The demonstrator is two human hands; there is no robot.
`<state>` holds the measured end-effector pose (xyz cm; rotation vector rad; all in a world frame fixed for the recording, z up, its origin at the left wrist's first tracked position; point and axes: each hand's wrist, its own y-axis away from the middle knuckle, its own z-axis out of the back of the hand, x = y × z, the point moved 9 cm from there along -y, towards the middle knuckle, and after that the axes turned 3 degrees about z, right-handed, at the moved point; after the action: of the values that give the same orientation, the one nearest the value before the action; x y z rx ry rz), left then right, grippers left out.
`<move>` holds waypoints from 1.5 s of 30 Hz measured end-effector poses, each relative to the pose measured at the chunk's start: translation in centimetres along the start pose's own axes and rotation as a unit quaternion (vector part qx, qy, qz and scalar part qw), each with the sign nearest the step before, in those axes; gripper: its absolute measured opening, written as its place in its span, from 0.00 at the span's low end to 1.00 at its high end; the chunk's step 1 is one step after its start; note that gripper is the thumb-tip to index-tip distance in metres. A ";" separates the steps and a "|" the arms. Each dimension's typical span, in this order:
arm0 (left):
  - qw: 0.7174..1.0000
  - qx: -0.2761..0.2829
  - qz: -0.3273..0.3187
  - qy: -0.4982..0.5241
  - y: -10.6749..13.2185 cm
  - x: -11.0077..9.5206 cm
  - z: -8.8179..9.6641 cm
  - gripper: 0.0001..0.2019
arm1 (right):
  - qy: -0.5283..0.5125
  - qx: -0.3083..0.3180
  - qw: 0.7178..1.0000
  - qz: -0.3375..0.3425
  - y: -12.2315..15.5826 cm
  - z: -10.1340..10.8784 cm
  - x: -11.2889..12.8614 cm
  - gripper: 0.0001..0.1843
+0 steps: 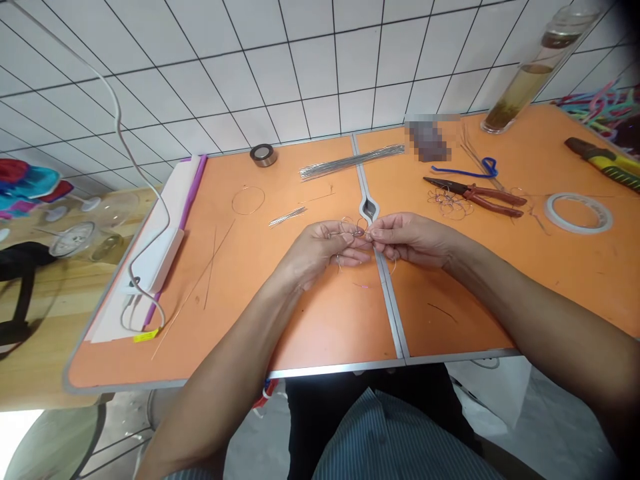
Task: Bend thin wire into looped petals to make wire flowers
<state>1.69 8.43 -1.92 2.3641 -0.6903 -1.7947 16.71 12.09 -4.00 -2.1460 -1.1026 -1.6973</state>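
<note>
The left hand (320,250) and right hand (413,239) meet fingertip to fingertip above the orange surface (325,333), forearms angled inward, pinching a small tangle of thin wire (354,231) between them, though its exact shape is hard to make out. A finished-looking wire ring (248,200) lies to the left, a bundle of straight wires (350,163) lies ahead, and red-handled pliers (475,197) sit to the right.

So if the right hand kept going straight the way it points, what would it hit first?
The right hand would meet the twist of thin wire at its fingertips first, then the left hand, though depth is unclear here.
</note>
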 end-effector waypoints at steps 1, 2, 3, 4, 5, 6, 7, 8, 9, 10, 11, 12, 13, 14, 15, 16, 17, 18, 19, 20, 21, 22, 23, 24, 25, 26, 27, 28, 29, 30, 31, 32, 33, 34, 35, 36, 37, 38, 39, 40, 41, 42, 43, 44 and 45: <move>1.000 0.001 0.001 -0.001 0.0 0.0 0.0 0.08 | -0.001 0.003 1.000 -0.004 0.0 0.0 -0.1 0.23; 1.000 0.001 0.002 -0.001 0.0 0.0 0.1 0.08 | -0.002 0.004 1.000 -0.006 0.0 -0.1 -0.1 0.23; 1.000 0.001 0.002 0.000 0.0 0.0 0.1 0.07 | -0.004 0.004 1.000 -0.005 0.1 -0.1 0.0 0.23; 1.000 -0.001 0.002 0.001 0.0 0.0 0.2 0.07 | -0.006 0.005 1.000 -0.002 0.1 -0.1 0.1 0.23; 1.000 -0.003 0.002 0.002 0.0 0.0 0.3 0.07 | -0.007 0.008 1.000 -0.001 0.2 -0.2 0.2 0.23; 1.000 -0.008 0.000 0.004 0.0 -0.1 0.4 0.06 | -0.008 0.015 1.000 -0.003 0.3 -0.3 0.2 0.23; 1.000 -0.013 -0.001 0.005 0.1 -0.2 0.4 0.05 | -0.010 0.023 1.000 -0.008 0.3 -0.4 0.2 0.22; 1.000 -0.018 -0.002 0.005 0.1 -0.3 0.5 0.05 | -0.012 0.031 0.999 -0.014 0.3 -0.5 0.1 0.22; 1.000 -0.023 -0.002 0.006 0.1 -0.4 0.6 0.05 | -0.017 0.037 0.999 -0.019 0.3 -0.5 0.0 0.22; 1.000 -0.026 -0.002 0.007 0.2 -0.5 0.6 0.04 | -0.022 0.038 0.999 -0.023 0.3 -0.5 -0.2 0.22; 1.000 -0.028 0.000 0.007 0.2 -0.5 0.6 0.04 | -0.029 0.035 0.999 -0.024 0.2 -0.4 -0.3 0.22; 1.000 -0.030 0.001 0.007 0.2 -0.5 0.6 0.05 | -0.036 0.030 0.999 -0.023 0.2 -0.3 -0.3 0.22; 0.999 -0.031 0.002 0.007 0.2 -0.6 0.7 0.05 | -0.043 0.023 0.999 -0.020 0.1 -0.2 -0.3 0.23; 0.999 -0.033 0.000 0.009 0.1 -0.6 0.7 0.05 | -0.049 0.018 0.998 -0.017 0.1 -0.2 -0.3 0.23; 0.999 -0.037 -0.003 0.011 0.1 -0.6 0.9 0.06 | -0.055 0.017 0.998 -0.014 0.1 -0.3 -0.2 0.22; 0.999 -0.042 -0.009 0.013 0.1 -0.7 1.0 0.06 | -0.060 0.020 0.998 -0.012 0.1 -0.4 -0.1 0.22; 0.999 -0.049 -0.017 0.016 0.0 -0.8 1.2 0.07 | -0.067 0.025 0.997 -0.013 0.1 -0.5 -0.1 0.22; 0.998 -0.055 -0.025 0.018 0.0 -0.9 1.4 0.07 | -0.072 0.032 0.997 -0.016 0.2 -0.7 0.0 0.22; 0.998 -0.059 -0.032 0.019 -0.1 -1.0 1.6 0.08 | -0.076 0.037 0.996 -0.019 0.3 -0.8 0.0 0.22; 0.997 -0.063 -0.039 0.021 -0.1 -1.0 1.7 0.08 | -0.079 0.038 0.996 -0.020 0.3 -0.8 0.0 0.22; 0.997 -0.067 -0.043 0.024 -0.2 -1.0 1.8 0.08 | -0.080 0.034 0.996 -0.019 0.3 -0.7 0.0 0.23; 0.996 -0.070 -0.045 0.028 -0.2 -1.0 1.9 0.09 | -0.081 0.028 0.996 -0.015 0.3 -0.5 0.0 0.23; 0.996 -0.075 -0.045 0.033 -0.3 -0.9 1.9 0.08 | -0.083 0.021 0.996 -0.008 0.3 -0.4 0.0 0.23; 0.995 -0.082 -0.045 0.039 -0.3 -0.9 2.0 0.08 | -0.087 0.016 0.996 -0.002 0.2 -0.3 0.1 0.22; 0.994 -0.090 -0.046 0.045 -0.3 -0.9 2.1 0.08 | -0.093 0.016 0.996 0.004 0.2 -0.3 0.1 0.22; 0.993 -0.099 -0.048 0.049 -0.3 -0.9 2.1 0.07 | -0.100 0.022 0.995 0.006 0.2 -0.4 0.1 0.22; 0.992 -0.108 -0.049 0.054 -0.3 -0.9 2.2 0.06 | -0.105 0.030 0.994 0.007 0.2 -0.6 0.0 0.22; 0.990 -0.116 -0.052 0.058 -0.3 -1.0 2.4 0.05 | -0.110 0.036 0.993 0.007 0.2 -0.8 0.0 0.23; 0.989 -0.124 -0.054 0.062 -0.2 -1.0 2.5 0.03 | -0.112 0.039 0.993 0.007 0.1 -0.9 0.0 0.23; 0.988 -0.128 -0.056 0.066 -0.2 -1.0 2.6 0.02 | -0.112 0.036 0.993 0.008 0.1 -0.9 0.0 0.23; 0.988 -0.129 -0.057 0.070 -0.2 -1.0 2.7 0.02 | -0.109 0.030 0.993 0.010 0.1 -0.8 0.0 0.23; 0.987 -0.127 -0.059 0.073 -0.3 -1.0 2.7 0.03 | -0.103 0.023 0.994 0.012 0.1 -0.6 0.0 0.23; 0.988 -0.123 -0.061 0.075 -0.3 -1.0 2.7 0.04 | -0.092 0.016 0.996 0.013 0.1 -0.5 0.0 0.23; 0.988 -0.119 -0.063 0.076 -0.4 -0.9 2.7 0.04 | -0.078 0.011 0.997 0.015 0.1 -0.3 0.0 0.23; 0.988 -0.118 -0.065 0.074 -0.4 -0.9 2.7 0.04 | -0.064 0.005 0.998 0.017 0.1 -0.2 0.0 0.23; 0.989 -0.117 -0.065 0.070 -0.4 -0.9 2.7 0.03 | -0.052 -0.001 0.998 0.022 0.1 0.0 0.1 0.23; 0.989 -0.116 -0.063 0.064 -0.5 -0.8 2.6 0.03 | -0.042 -0.009 0.999 0.028 0.1 0.1 0.2 0.23; 0.990 -0.114 -0.057 0.057 -0.5 -0.8 2.5 0.02 | -0.034 -0.017 0.999 0.036 0.1 0.3 0.3 0.23; 0.991 -0.110 -0.050 0.050 -0.4 -0.7 2.3 0.02 | -0.028 -0.024 0.998 0.043 0.0 0.4 0.4 0.24; 0.993 -0.104 -0.042 0.044 -0.4 -0.6 2.1 0.03 | -0.022 -0.029 0.998 0.050 0.0 0.4 0.5 0.24; 0.994 -0.097 -0.036 0.039 -0.4 -0.5 1.8 0.03 | -0.015 -0.033 0.998 0.056 0.0 0.5 0.5 0.25; 0.995 -0.089 -0.031 0.034 -0.3 -0.5 1.6 0.04 | -0.006 -0.038 0.997 0.062 0.0 0.5 0.6 0.25; 0.996 -0.083 -0.030 0.030 -0.2 -0.5 1.3 0.04 | 0.003 -0.043 0.997 0.068 -0.1 0.5 0.6 0.26; 0.996 -0.075 -0.028 0.024 -0.2 -0.4 1.1 0.04 | 0.013 -0.048 0.996 0.074 -0.1 0.5 0.7 0.26; 0.997 -0.067 -0.026 0.019 -0.1 -0.4 0.9 0.04 | 0.025 -0.054 0.995 0.081 -0.1 0.5 0.8 0.25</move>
<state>0.78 8.88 -1.90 2.3425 -0.4912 -1.7525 17.12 12.80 -3.49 -2.1764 -0.8183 -1.7619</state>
